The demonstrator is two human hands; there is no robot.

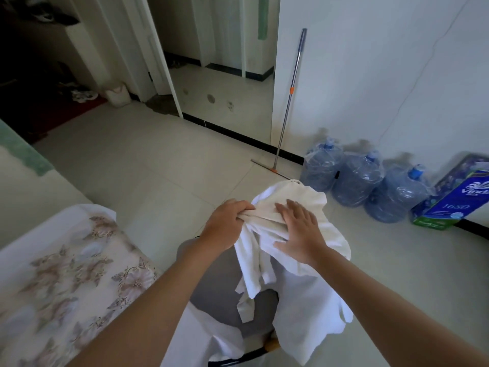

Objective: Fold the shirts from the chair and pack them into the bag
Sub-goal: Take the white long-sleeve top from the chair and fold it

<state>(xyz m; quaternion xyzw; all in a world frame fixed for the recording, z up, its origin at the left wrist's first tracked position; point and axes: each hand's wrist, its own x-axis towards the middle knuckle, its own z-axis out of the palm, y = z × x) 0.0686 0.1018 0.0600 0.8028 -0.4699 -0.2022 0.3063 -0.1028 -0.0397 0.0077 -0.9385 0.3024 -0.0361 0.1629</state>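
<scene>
A white shirt (299, 205) is bunched over the back of a grey chair (219, 295), just below the middle of the view. My left hand (227, 221) grips a fold of the shirt at its left edge. My right hand (299, 231) lies flat on top of the shirt with the fingers spread. More white cloth (309, 313) hangs down over the chair's seat and right side. No bag is in view.
A table with a floral cloth (66, 282) stands at the left. Three large water bottles (357, 178) and a blue tissue pack (455, 200) line the right wall. A squeegee mop (288, 102) leans beside the doorway. Tiled floor (148, 165) lies ahead.
</scene>
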